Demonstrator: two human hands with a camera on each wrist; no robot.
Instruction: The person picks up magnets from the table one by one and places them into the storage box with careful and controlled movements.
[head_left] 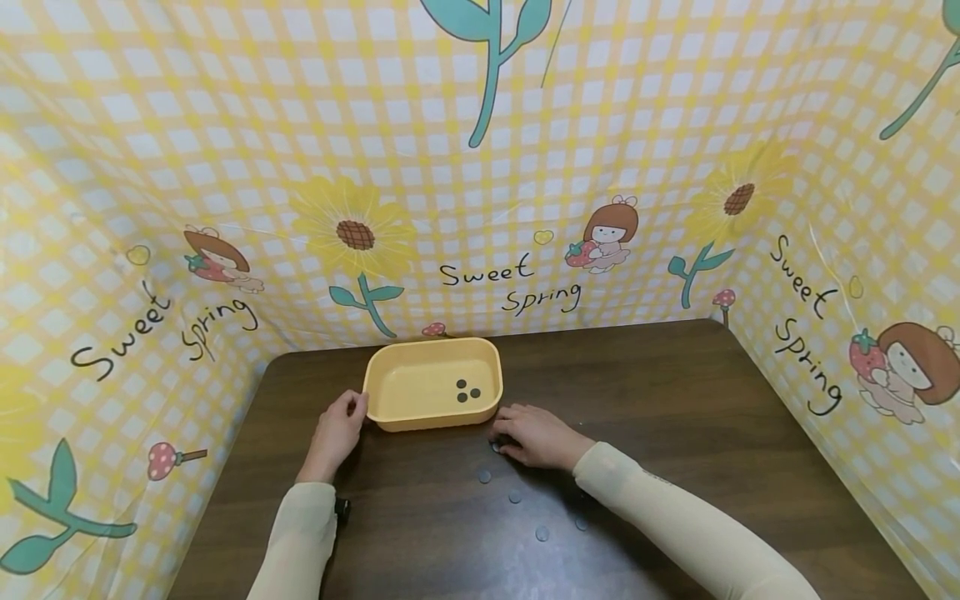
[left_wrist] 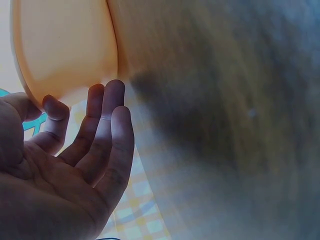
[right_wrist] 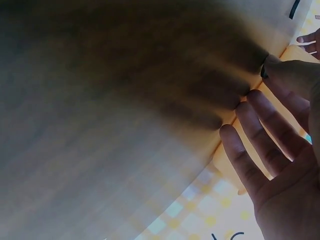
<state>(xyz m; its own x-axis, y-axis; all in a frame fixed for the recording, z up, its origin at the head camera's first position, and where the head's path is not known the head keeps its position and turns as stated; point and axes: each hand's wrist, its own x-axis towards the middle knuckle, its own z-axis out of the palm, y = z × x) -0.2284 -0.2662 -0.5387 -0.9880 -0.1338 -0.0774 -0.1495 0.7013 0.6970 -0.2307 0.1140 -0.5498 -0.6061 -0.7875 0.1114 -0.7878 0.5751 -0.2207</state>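
Observation:
A pale yellow rectangular tub (head_left: 431,422) stands at the back of the table, with three dark round discs (head_left: 462,397) lying inside toward its right end. At the tub's left end, my left hand (head_left: 337,433) pinches the rim between thumb and index finger; its other fingers reach along the end wall in the left wrist view. Just off the tub's front right corner is my right hand (head_left: 536,435), low over the table. Its thumb and index finger pinch a small dark disc (right_wrist: 264,71), while the other fingers (right_wrist: 245,157) stay extended.
Several more discs (head_left: 514,497) lie scattered on the dark wooden table (head_left: 420,517), in front of the tub and near the right forearm. A yellow checked cloth (head_left: 480,192) with printed flowers hangs behind the table and along both sides.

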